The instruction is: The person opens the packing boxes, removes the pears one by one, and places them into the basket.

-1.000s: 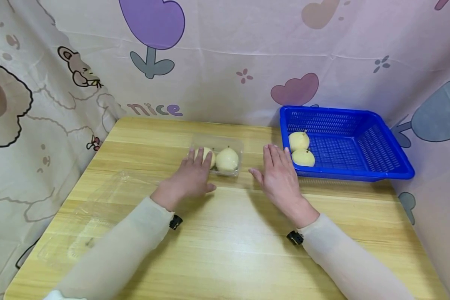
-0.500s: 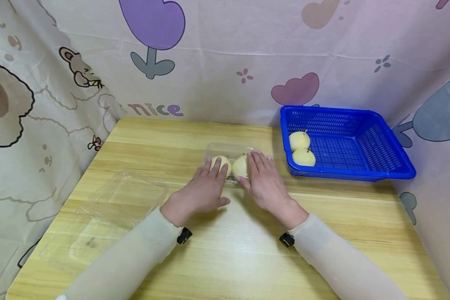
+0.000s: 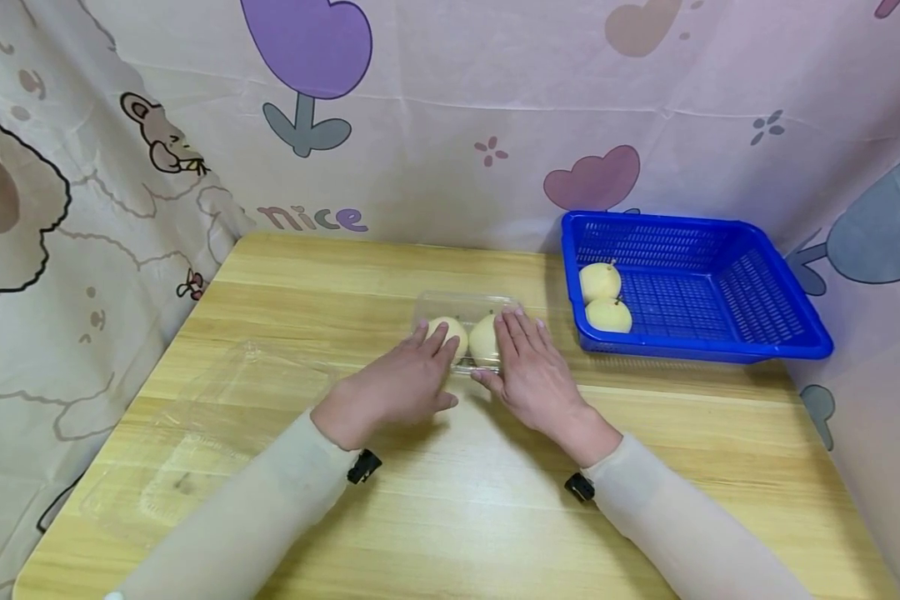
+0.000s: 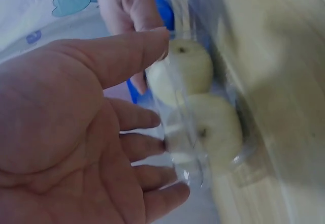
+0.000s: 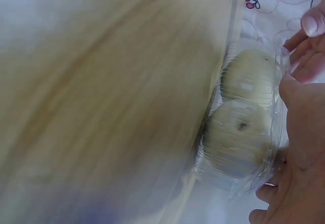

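A clear plastic clamshell box (image 3: 461,302) stands on the table with two pale yellow pears side by side inside; its lid lies over them. My left hand (image 3: 393,385) rests extended fingers on the left part of the lid, above the left pear (image 4: 218,127). On the other side, my right hand (image 3: 538,385) lies with straight fingers over the box's right edge, partly hiding the right pear (image 5: 238,137). In the left wrist view, the left thumb stands apart from the fingers, which touch the box's edge.
At the back right stands a blue plastic basket (image 3: 720,346) holding two more pears (image 3: 607,315) at its left end. More clear plastic packaging (image 3: 247,392) lies on the wooden table (image 3: 480,517) at left, partly behind the left forearm. A printed curtain hangs behind.
The box with the pears has shifted right and slightly nearer. My right hand has moved left from beside the basket onto the box; the left hand has moved slightly right and nearer with it.
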`<state>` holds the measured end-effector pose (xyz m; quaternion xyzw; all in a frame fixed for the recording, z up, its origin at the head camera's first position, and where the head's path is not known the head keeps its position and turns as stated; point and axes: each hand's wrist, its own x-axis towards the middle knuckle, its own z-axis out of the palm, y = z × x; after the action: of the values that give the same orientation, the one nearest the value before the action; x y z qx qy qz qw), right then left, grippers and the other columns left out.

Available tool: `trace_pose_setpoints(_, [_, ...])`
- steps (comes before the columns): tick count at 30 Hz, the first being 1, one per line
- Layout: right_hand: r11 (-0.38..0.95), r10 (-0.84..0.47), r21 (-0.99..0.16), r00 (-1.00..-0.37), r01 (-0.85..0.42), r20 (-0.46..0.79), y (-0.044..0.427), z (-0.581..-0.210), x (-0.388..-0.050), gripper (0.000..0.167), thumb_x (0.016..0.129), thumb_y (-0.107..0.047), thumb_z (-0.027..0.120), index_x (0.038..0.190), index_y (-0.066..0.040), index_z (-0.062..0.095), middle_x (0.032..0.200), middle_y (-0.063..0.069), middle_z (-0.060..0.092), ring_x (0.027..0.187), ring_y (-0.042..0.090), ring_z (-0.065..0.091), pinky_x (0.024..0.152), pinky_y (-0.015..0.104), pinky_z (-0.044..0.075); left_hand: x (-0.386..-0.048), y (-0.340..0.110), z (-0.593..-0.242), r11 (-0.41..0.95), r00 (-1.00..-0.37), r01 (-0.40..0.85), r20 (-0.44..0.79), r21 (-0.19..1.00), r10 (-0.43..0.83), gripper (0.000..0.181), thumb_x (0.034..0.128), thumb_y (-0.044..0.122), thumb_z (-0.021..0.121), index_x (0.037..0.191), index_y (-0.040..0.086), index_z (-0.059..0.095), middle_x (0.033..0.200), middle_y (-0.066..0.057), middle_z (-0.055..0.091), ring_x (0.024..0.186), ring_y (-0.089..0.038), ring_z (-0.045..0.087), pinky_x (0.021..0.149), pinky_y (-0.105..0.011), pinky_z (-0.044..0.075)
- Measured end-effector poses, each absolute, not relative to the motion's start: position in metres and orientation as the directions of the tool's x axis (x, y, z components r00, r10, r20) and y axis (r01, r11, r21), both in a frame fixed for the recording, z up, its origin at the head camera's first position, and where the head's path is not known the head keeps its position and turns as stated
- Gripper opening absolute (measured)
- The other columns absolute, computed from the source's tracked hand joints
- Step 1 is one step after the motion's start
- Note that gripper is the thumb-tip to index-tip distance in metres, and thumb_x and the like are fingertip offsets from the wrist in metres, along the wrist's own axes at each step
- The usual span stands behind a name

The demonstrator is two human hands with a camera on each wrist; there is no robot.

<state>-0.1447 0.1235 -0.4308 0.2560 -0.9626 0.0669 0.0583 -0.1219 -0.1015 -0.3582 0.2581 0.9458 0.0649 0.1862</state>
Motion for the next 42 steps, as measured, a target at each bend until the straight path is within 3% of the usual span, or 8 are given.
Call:
trace_pose_setpoints(6, [0.86, -0.483, -0.099, -0.862, -0.5, 0.153, 0.128, -0.432, -0.142, 0.091, 0.107, -0.063, 0.047, 0.165, 0.003, 0.025, 0.172, 0.023, 0.023, 0.163, 0.037, 0.017, 0.133, 0.056, 0.015, -0.128, -0.107, -0.35, 0.836, -0.793, 0.484, -0.275, 0.259, 0.544, 0.058, 0.1119, 0.023, 0.05, 0.162, -0.002, 0.035, 0.171, -0.022, 0.026, 0.159, -0.047, 0.021, 0.131, -0.054, 0.021])
trace_pose_setpoints(11, [0.861, -0.482, -0.101, -0.863, -0.498, 0.15, 0.131, -0.433, -0.141, 0.092, 0.106, -0.064, 0.046, 0.165, 0.003, 0.024, 0.173, 0.023, 0.023, 0.163, 0.037, 0.017, 0.133, 0.057, 0.016, -0.133, -0.107, -0.347, 0.841, -0.796, 0.469, -0.282, 0.271, 0.535, 0.052, 0.1097, 0.009, 0.044, 0.161, 0.001, 0.04, 0.171, -0.019, 0.031, 0.159, -0.042, 0.025, 0.132, -0.05, 0.021])
trace_pose_setpoints(24, [0.869, -0.471, -0.094, -0.87, -0.486, 0.145, 0.141, -0.433, -0.142, 0.093, 0.106, -0.063, 0.048, 0.165, 0.004, 0.024, 0.172, 0.024, 0.023, 0.163, 0.038, 0.016, 0.133, 0.059, 0.013, -0.137, -0.099, -0.348, 0.848, -0.815, 0.419, -0.278, 0.324, 0.509, 0.057, 0.1057, 0.0, 0.043, 0.162, 0.005, 0.039, 0.173, -0.015, 0.028, 0.161, -0.036, 0.023, 0.133, -0.048, 0.018])
trace_pose_setpoints(35, [0.863, -0.477, -0.094, -0.861, -0.497, 0.176, 0.144, -0.436, -0.145, 0.093, 0.105, -0.063, 0.051, 0.164, 0.005, 0.027, 0.171, 0.025, 0.027, 0.162, 0.039, 0.02, 0.132, 0.06, 0.017, -0.139, -0.106, -0.369, 0.845, -0.872, 0.304, -0.23, 0.44, 0.433, 0.069, 0.102, -0.002, 0.043, 0.167, 0.001, 0.02, 0.177, -0.02, 0.007, 0.164, -0.035, 0.005, 0.133, -0.047, 0.009])
trace_pose_setpoints(42, [0.857, -0.483, -0.11, -0.859, -0.504, 0.171, 0.145, -0.435, -0.146, 0.093, 0.105, -0.063, 0.05, 0.165, 0.005, 0.025, 0.172, 0.025, 0.024, 0.162, 0.039, 0.019, 0.132, 0.058, 0.018, -0.142, -0.109, -0.378, 0.806, -0.896, 0.258, -0.18, 0.533, 0.406, 0.063, 0.106, 0.004, 0.04, 0.167, 0.002, 0.022, 0.177, -0.017, 0.006, 0.164, -0.031, 0.011, 0.134, -0.047, 0.014])
